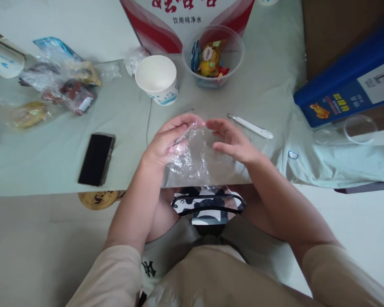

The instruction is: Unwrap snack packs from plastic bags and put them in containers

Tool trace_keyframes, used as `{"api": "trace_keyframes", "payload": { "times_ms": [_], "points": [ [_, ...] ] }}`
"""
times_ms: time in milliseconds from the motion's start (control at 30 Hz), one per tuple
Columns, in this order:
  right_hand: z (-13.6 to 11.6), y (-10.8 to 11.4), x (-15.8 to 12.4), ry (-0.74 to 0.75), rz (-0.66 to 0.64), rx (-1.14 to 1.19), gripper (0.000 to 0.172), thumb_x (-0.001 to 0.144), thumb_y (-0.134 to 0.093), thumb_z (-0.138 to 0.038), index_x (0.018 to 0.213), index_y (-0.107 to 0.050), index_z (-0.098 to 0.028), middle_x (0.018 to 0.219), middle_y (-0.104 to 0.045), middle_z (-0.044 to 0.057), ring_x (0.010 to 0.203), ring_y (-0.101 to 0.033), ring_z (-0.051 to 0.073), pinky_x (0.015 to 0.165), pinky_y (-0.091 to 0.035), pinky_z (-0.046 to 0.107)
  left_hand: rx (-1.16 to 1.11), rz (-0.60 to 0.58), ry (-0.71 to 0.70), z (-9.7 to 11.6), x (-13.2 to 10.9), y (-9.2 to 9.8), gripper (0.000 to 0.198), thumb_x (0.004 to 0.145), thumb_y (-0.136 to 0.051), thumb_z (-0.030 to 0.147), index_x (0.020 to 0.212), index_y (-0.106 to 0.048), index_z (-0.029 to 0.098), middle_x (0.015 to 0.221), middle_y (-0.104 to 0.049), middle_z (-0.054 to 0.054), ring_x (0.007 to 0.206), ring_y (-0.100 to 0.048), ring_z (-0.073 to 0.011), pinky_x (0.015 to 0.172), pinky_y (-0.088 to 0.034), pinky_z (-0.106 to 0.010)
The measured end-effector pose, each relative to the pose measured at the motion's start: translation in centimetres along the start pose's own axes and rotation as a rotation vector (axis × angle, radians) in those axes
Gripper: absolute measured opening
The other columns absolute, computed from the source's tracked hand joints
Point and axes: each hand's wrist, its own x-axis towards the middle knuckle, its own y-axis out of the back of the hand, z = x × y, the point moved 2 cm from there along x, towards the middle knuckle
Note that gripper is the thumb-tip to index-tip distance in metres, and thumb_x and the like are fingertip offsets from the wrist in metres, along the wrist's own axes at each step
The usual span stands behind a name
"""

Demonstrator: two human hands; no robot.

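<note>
At centre frame, the left hand (169, 143) holds clear film (193, 160), outline indistinct, in curled fingers. The right hand's (241, 145) fingers stand parted; film contact undeterminable. Upper left, a cup (4, 59) is cut off.

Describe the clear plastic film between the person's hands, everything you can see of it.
The clear plastic film looks thin, colourless and see-through, crumpled and full of creases with bright glints. It is bunched at the left hand, which holds it, and spreads below and between the hands over the near part of the table. The right hand is close to its upper part; whether it touches is unclear. No print shows on it.
</note>
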Motion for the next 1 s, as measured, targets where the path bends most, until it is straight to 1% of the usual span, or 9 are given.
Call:
{"api": "trace_keyframes", "payload": {
  "times_ms": [67,133,200,267,367,533,667,800,1000],
  "points": [
    [-0.6,-1.1,0.7,-0.026,-0.148,0.105,0.081,0.076,-0.081,-0.071,0.137,-0.058,-0.023,0.133,-0.071,0.014,0.124,-0.068,0.027,0.104,-0.058,0.043,-0.018,-0.028,0.006,0.1,-0.1,-0.7,0.024,0.093,-0.071,0.039,0.113,-0.077,0.027,0.119,-0.08,-0.007,0.069,-0.074,-0.0169,0.039,-0.044,-0.02],
    [-1.2,-1.7,0.9,-0.096,-0.301,0.193,0.058,0.078,-0.085,-0.061,0.117,-0.066,-0.022,0.095,-0.075,0.005,0.086,-0.072,0.019,0.078,-0.061,0.034,-0.022,-0.078,-0.002,0.1,0.2,-0.8,0.023,0.094,-0.068,0.036,0.112,-0.078,0.026,0.117,-0.081,-0.007,0.061,-0.069,-0.013,0.037,-0.038,-0.019],
    [-1.7,-1.6,0.5,-0.174,-0.384,0.233,0.036,0.083,-0.083,-0.05,0.092,-0.065,-0.021,0.063,-0.061,-0.005,0.054,-0.056,0.01,0.053,-0.049,0.023,0.057,-0.106,-0.014,-0.1,0.8,-0.3,0.023,0.093,-0.067,0.033,0.111,-0.079,0.025,0.115,-0.081,-0.007,0.055,-0.063,-0.0099,0.036,-0.032,-0.018],
    [-2.1,-1.2,-0.1,-0.231,-0.386,0.241,0.033,0.086,-0.081,-0.046,0.08,-0.059,-0.021,0.051,-0.049,-0.01,0.041,-0.041,0.006,0.04,-0.033,0.02,0.211,-0.064,-0.047,-0.4,1.5,0.3,0.022,0.09,-0.069,0.03,0.108,-0.079,0.023,0.112,-0.081,-0.007,0.059,-0.065,-0.0107,0.036,-0.032,-0.017],
    [-2.5,-0.7,-0.9,-0.265,-0.321,0.257,0.036,0.085,-0.082,-0.048,0.079,-0.057,-0.022,0.047,-0.047,-0.011,0.037,-0.037,0.006,0.036,-0.026,0.021,0.271,0.069,-0.131,-0.6,2.3,0.8,0.027,0.088,-0.072,0.026,0.116,-0.074,0.024,0.117,-0.08,-0.004,0.075,-0.073,-0.0137,0.044,-0.042,-0.016],
    [-2.1,-0.3,-0.6,-0.158,0.072,0.262,0.042,0.088,-0.076,-0.059,0.08,-0.053,-0.024,0.051,-0.049,-0.008,0.041,-0.043,0.009,0.044,-0.037,0.025,-0.178,0.183,-0.127,0.0,2.4,0.5,0.031,0.106,-0.045,0.043,0.136,-0.054,0.036,0.141,-0.071,0.003,0.104,-0.079,-0.0168,0.078,-0.063,-0.025],
    [-0.7,0.4,-0.1,-0.154,0.348,0.186,0.045,0.088,-0.071,-0.065,0.081,-0.05,-0.026,0.056,-0.048,-0.005,0.046,-0.044,0.012,0.046,-0.04,0.029,-0.206,0.046,0.019,-0.4,2.1,-1.2,0.053,0.101,-0.045,0.071,0.123,-0.063,0.026,0.13,-0.076,-0.01,0.125,-0.074,-0.0283,0.085,-0.067,-0.036],
    [0.5,0.9,-0.1,-0.161,0.372,0.078,0.043,0.094,-0.066,-0.065,0.083,-0.048,-0.027,0.059,-0.047,-0.004,0.045,-0.042,0.011,0.043,-0.035,0.028,-0.207,-0.104,0.126,-1.8,2.0,-2.9,0.047,0.092,-0.07,0.061,0.114,-0.069,0.02,0.118,-0.08,-0.014,0.102,-0.08,-0.0276,0.074,-0.066,-0.034],
    [0.6,1.2,-0.5,-0.18,0.417,0.034,0.04,0.094,-0.069,-0.056,0.08,-0.048,-0.026,0.055,-0.044,-0.006,0.041,-0.038,0.009,0.037,-0.029,0.026,-0.138,0.227,0.01,-2.9,3.4,-1.4,0.026,0.094,-0.072,0.046,0.09,-0.068,0.021,0.077,-0.075,-0.002,0.052,-0.063,-0.0081,0.038,-0.037,-0.018]
  ]
}}
